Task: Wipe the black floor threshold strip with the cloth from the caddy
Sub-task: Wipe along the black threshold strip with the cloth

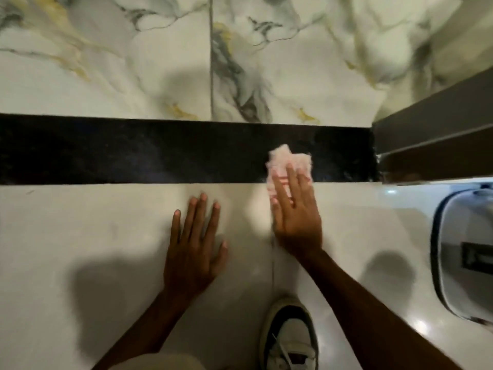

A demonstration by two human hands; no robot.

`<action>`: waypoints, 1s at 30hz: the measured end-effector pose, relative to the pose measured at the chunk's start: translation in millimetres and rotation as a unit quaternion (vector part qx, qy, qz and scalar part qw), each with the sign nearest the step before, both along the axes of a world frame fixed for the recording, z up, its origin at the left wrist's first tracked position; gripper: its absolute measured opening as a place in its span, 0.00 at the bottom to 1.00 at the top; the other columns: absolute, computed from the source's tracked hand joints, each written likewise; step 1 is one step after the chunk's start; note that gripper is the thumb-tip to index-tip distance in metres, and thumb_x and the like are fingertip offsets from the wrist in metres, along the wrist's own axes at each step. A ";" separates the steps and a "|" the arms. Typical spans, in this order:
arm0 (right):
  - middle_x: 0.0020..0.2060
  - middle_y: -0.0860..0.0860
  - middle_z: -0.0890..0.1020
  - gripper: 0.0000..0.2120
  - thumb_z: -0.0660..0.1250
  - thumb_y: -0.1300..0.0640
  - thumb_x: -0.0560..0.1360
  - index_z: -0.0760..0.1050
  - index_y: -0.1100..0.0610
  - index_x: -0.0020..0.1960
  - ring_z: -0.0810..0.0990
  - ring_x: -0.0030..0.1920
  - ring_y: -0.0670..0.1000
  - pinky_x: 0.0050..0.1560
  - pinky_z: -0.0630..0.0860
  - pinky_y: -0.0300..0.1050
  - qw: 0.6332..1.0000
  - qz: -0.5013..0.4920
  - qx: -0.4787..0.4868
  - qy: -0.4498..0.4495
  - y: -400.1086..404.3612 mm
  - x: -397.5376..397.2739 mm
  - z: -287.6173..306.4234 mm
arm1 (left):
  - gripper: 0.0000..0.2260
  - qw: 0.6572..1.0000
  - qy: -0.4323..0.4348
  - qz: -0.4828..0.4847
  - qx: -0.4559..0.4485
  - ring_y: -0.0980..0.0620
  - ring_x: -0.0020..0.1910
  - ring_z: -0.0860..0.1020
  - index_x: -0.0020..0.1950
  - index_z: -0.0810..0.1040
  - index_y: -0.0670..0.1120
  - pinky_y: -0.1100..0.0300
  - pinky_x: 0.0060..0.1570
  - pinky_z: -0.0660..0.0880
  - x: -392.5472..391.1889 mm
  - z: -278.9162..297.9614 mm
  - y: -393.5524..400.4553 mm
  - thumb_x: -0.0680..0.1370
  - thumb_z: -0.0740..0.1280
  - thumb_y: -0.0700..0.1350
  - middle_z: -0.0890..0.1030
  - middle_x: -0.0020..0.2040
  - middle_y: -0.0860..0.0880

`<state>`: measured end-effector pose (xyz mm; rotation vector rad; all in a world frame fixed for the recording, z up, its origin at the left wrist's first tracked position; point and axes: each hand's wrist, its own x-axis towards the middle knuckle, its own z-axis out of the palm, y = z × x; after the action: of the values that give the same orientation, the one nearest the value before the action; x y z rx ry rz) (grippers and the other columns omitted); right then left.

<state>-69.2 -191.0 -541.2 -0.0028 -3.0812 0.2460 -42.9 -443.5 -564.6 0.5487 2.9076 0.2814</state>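
The black threshold strip [133, 152] runs across the floor from the left edge to a door frame on the right. A pale pink cloth [286, 160] lies partly on the strip's near edge and partly on the cream tile. My right hand [296, 214] presses flat on the cloth, fingers stretched toward the strip. My left hand [194, 244] rests flat on the cream tile just short of the strip, fingers spread, holding nothing.
A white caddy [464, 252] stands on the floor at the right edge. A grey door frame [432, 134] ends the strip on the right. Marble-patterned tiles [133, 62] lie beyond the strip. My shoe [289, 335] is on the cream tile below my right hand.
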 end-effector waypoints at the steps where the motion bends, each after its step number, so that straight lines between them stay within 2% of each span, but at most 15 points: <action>1: 0.85 0.62 0.64 0.25 0.58 0.55 0.89 0.64 0.60 0.84 0.60 0.87 0.63 0.84 0.67 0.65 0.998 -0.052 0.017 -0.004 19.1 5.6 1.2 | 0.33 1.000 -0.001 -0.018 0.005 0.38 0.90 0.52 0.90 0.56 0.46 0.34 0.87 0.53 -2.3 1.4 6.9 0.87 0.50 0.61 0.53 0.90 0.39; 3: 0.85 0.63 0.62 0.26 0.57 0.55 0.89 0.61 0.60 0.85 0.58 0.87 0.65 0.85 0.65 0.66 0.985 -0.168 0.028 -0.021 56.3 -6.6 2.4 | 0.33 0.999 -0.001 -0.040 0.008 0.38 0.89 0.54 0.89 0.56 0.45 0.33 0.86 0.55 -9.9 1.5 23.1 0.88 0.47 0.61 0.54 0.90 0.39; 5: 0.86 0.63 0.61 0.26 0.55 0.54 0.90 0.60 0.60 0.86 0.57 0.87 0.66 0.87 0.61 0.66 0.972 -0.236 0.022 0.000 81.2 -37.8 -2.1 | 0.33 0.999 0.002 -0.043 0.012 0.39 0.90 0.53 0.90 0.55 0.46 0.34 0.87 0.52 -17.1 -0.9 36.6 0.87 0.47 0.61 0.54 0.90 0.40; 7: 0.87 0.61 0.56 0.28 0.51 0.50 0.90 0.54 0.58 0.88 0.53 0.88 0.64 0.89 0.57 0.64 0.971 -0.240 0.017 -0.005 85.8 -74.0 -6.3 | 0.34 0.999 0.007 -0.039 0.017 0.41 0.90 0.51 0.90 0.53 0.47 0.37 0.88 0.46 -23.4 -1.7 44.3 0.87 0.50 0.61 0.52 0.91 0.40; 9: 0.89 0.59 0.52 0.29 0.47 0.48 0.90 0.49 0.56 0.88 0.50 0.89 0.61 0.90 0.55 0.62 0.980 -0.199 0.017 -0.021 77.9 -91.4 -9.5 | 0.34 0.999 0.000 -0.035 0.016 0.41 0.90 0.50 0.90 0.52 0.47 0.39 0.88 0.43 -27.5 -1.4 48.2 0.86 0.51 0.61 0.51 0.91 0.40; 11: 0.89 0.57 0.51 0.29 0.45 0.48 0.90 0.48 0.55 0.89 0.48 0.89 0.58 0.90 0.54 0.61 0.990 -0.141 0.004 -0.031 66.9 -74.5 -9.7 | 0.35 0.999 -0.013 -0.034 0.014 0.41 0.90 0.50 0.90 0.52 0.47 0.38 0.88 0.44 -28.9 1.1 49.7 0.86 0.52 0.61 0.51 0.91 0.40; 13: 0.89 0.56 0.53 0.28 0.45 0.48 0.90 0.51 0.55 0.88 0.50 0.89 0.57 0.89 0.57 0.61 0.993 -0.113 0.003 -0.039 62.6 -29.9 -5.5 | 0.35 0.999 -0.026 -0.029 0.013 0.40 0.90 0.51 0.90 0.53 0.47 0.34 0.88 0.49 -30.0 5.7 51.4 0.86 0.52 0.61 0.51 0.91 0.40; 17: 0.89 0.54 0.54 0.28 0.48 0.48 0.89 0.55 0.52 0.88 0.50 0.89 0.56 0.88 0.61 0.61 0.976 -0.210 -0.006 -0.055 73.1 27.9 -0.2 | 0.34 0.999 -0.012 -0.032 0.001 0.37 0.89 0.56 0.89 0.57 0.44 0.32 0.86 0.55 -28.6 7.5 50.8 0.86 0.52 0.60 0.55 0.90 0.38; 19: 0.88 0.56 0.57 0.28 0.51 0.49 0.89 0.56 0.53 0.88 0.53 0.89 0.58 0.87 0.63 0.62 0.965 -0.261 0.003 -0.033 78.4 8.1 -2.5 | 0.34 0.999 -0.008 -0.034 0.004 0.37 0.89 0.56 0.89 0.56 0.45 0.33 0.87 0.52 -28.2 4.5 50.0 0.86 0.51 0.60 0.55 0.90 0.38; 21: 0.88 0.59 0.57 0.29 0.48 0.49 0.89 0.55 0.55 0.88 0.54 0.88 0.62 0.87 0.61 0.64 0.960 -0.280 0.014 -0.015 78.1 -32.4 -7.2 | 0.33 0.999 -0.001 -0.033 0.015 0.39 0.89 0.54 0.90 0.55 0.46 0.37 0.88 0.48 -27.8 1.4 48.9 0.87 0.50 0.60 0.54 0.90 0.39; 23: 0.88 0.60 0.54 0.29 0.49 0.50 0.89 0.51 0.56 0.88 0.52 0.88 0.63 0.88 0.59 0.65 0.966 -0.260 -0.002 -0.002 67.8 -75.0 -13.6 | 0.34 0.999 0.003 -0.037 0.017 0.39 0.89 0.53 0.90 0.54 0.47 0.39 0.88 0.44 -28.4 -1.5 48.1 0.87 0.50 0.61 0.54 0.90 0.40; 25: 0.89 0.58 0.51 0.30 0.50 0.52 0.89 0.48 0.55 0.89 0.49 0.89 0.60 0.89 0.57 0.63 0.982 -0.186 -0.001 0.003 46.5 -98.6 -14.5 | 0.34 0.999 -0.003 -0.038 0.014 0.39 0.89 0.53 0.90 0.54 0.47 0.40 0.88 0.42 -30.4 -2.3 47.7 0.87 0.50 0.61 0.53 0.90 0.40; 27: 0.89 0.58 0.49 0.29 0.48 0.51 0.90 0.47 0.55 0.89 0.47 0.89 0.59 0.90 0.54 0.61 0.997 -0.078 0.005 0.001 25.8 -87.5 -13.2 | 0.34 0.999 -0.013 -0.035 0.011 0.39 0.89 0.53 0.90 0.54 0.47 0.38 0.88 0.45 -31.6 -0.7 48.1 0.86 0.51 0.61 0.53 0.90 0.39; 28: 0.89 0.57 0.51 0.29 0.50 0.51 0.90 0.49 0.55 0.89 0.47 0.90 0.58 0.90 0.53 0.60 0.998 -0.054 -0.021 -0.003 20.8 -70.1 -11.0 | 0.34 0.999 -0.018 -0.036 0.010 0.39 0.89 0.53 0.90 0.55 0.46 0.36 0.87 0.47 -31.9 1.4 48.5 0.86 0.51 0.61 0.54 0.90 0.39; 30: 0.88 0.55 0.56 0.28 0.54 0.51 0.90 0.54 0.53 0.88 0.50 0.89 0.55 0.90 0.57 0.60 0.996 -0.067 -0.055 -0.007 24.5 -25.5 -7.8 | 0.34 0.999 -0.021 -0.033 0.010 0.37 0.88 0.56 0.89 0.58 0.45 0.33 0.86 0.52 -32.7 6.3 49.9 0.85 0.53 0.60 0.56 0.90 0.38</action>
<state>-94.7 -166.4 -548.9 -0.2163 -3.0591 0.4095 -75.6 -393.6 -558.3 0.6321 2.8435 0.3087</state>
